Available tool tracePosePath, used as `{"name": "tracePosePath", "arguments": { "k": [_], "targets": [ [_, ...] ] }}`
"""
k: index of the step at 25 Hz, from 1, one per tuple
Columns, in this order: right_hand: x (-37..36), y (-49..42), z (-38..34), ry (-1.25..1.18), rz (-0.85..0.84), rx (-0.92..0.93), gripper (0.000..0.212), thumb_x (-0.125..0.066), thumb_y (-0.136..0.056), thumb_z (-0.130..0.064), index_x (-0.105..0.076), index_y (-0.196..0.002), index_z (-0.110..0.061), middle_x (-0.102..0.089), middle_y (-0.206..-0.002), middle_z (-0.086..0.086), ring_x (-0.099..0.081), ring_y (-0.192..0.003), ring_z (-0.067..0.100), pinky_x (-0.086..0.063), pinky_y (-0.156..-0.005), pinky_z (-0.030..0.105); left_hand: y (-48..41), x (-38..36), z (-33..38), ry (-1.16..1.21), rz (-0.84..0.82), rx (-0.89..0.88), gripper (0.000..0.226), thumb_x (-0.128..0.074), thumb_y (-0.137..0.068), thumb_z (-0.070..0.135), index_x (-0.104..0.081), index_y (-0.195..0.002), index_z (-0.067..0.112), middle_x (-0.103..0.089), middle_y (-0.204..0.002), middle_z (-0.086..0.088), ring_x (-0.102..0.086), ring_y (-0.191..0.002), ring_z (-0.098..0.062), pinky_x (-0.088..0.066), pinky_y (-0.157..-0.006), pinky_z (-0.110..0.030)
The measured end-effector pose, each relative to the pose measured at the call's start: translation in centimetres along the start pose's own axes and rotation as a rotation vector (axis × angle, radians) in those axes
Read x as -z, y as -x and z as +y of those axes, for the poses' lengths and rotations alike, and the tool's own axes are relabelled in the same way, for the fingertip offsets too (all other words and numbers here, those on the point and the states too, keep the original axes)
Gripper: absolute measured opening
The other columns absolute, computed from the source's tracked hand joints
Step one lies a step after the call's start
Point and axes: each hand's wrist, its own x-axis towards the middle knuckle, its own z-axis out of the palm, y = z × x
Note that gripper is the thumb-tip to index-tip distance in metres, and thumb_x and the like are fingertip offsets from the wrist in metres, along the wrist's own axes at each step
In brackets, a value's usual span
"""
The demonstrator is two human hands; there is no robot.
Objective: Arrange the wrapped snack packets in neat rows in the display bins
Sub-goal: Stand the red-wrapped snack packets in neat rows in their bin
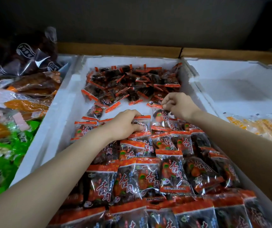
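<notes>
While the left hand (123, 125) grips 1 packet (144, 123), the right hand (177, 104) pinches a 2nd packet (160, 116).

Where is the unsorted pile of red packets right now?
Head view: the loose pile lies at the far end of the middle white bin, just beyond the right hand, with neat rows nearer the camera.

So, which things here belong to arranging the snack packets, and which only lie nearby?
Belong to the job: left hand gripping a red packet; right hand pinching a second packet; arranged rows; loose pile; middle white bin.
Only nearby: orange packs; dark bags; yellow packets.
</notes>
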Motion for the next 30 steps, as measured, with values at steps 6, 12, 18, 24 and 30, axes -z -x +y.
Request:
{"name": "tracePosePath", "arguments": {
  "k": [6,12,18,24,30],
  "targets": [
    [-0.5,1.2,-0.8,0.073,-0.129,0.079,0.024,-0.048,-0.089,-0.001,-0.062,-0.08,-0.019,-0.06,-0.068,-0.012,-0.053,-0.054,-0.006,-0.044,-0.053,0.01,-0.1,0.2,0.0,-0.068,-0.017,-0.017,0.047,-0.056,-0.095,0.026,-0.043,-0.138,0.013,-0.045,-0.136,-0.009,-0.042,-0.126,-0.022,-0.032,-0.101,-0.027],
    [-0.7,2.0,-0.7,-0.018,-0.235,0.057,0.021,-0.048,-0.091,-0.001,-0.059,-0.082,-0.017,-0.056,-0.068,-0.011,-0.05,-0.064,-0.002,-0.038,-0.052,0.004,-0.1,0.2,-0.1,-0.065,-0.01,-0.033,0.039,-0.051,-0.098,0.028,-0.048,-0.135,0.014,-0.05,-0.131,-0.007,-0.047,-0.118,-0.019,-0.034,-0.09,-0.022],
    [-0.7,0.3,-1.9,-0.108,-0.084,0.095,0.026,-0.052,-0.094,-0.01,-0.051,-0.12,-0.011,-0.056,-0.106,0.0,-0.053,-0.096,0.015,-0.041,-0.08,0.02,-0.3,1.5,-1.7,-0.028,0.202,-0.047,0.037,-0.044,-0.101,0.027,-0.049,-0.135,0.013,-0.047,-0.131,-0.005,-0.046,-0.121,-0.019,-0.031,-0.092,-0.019],
    [-4.9,-5.4,-4.6,0.019,-0.289,0.142,0.05,-0.053,-0.094,-0.014,-0.038,-0.141,-0.006,-0.043,-0.144,0.011,-0.044,-0.129,0.025,-0.035,-0.104,0.026,-4.3,4.0,-6.3,-0.142,0.289,0.214,0.063,-0.061,-0.091,0.034,-0.037,-0.143,0.009,-0.042,-0.144,-0.016,-0.039,-0.132,-0.031,-0.033,-0.109,-0.037],
    [-8.6,-8.7,-4.9,0.273,-0.256,0.079,0.065,-0.052,-0.089,-0.052,-0.042,-0.134,-0.005,-0.045,-0.136,0.016,-0.043,-0.123,0.035,-0.038,-0.102,0.038,-5.9,3.7,-8.0,-0.194,0.313,0.229,0.063,-0.072,-0.082,0.025,-0.044,-0.137,0.008,-0.051,-0.137,-0.013,-0.047,-0.126,-0.029,-0.039,-0.102,-0.032]
  ]
}}
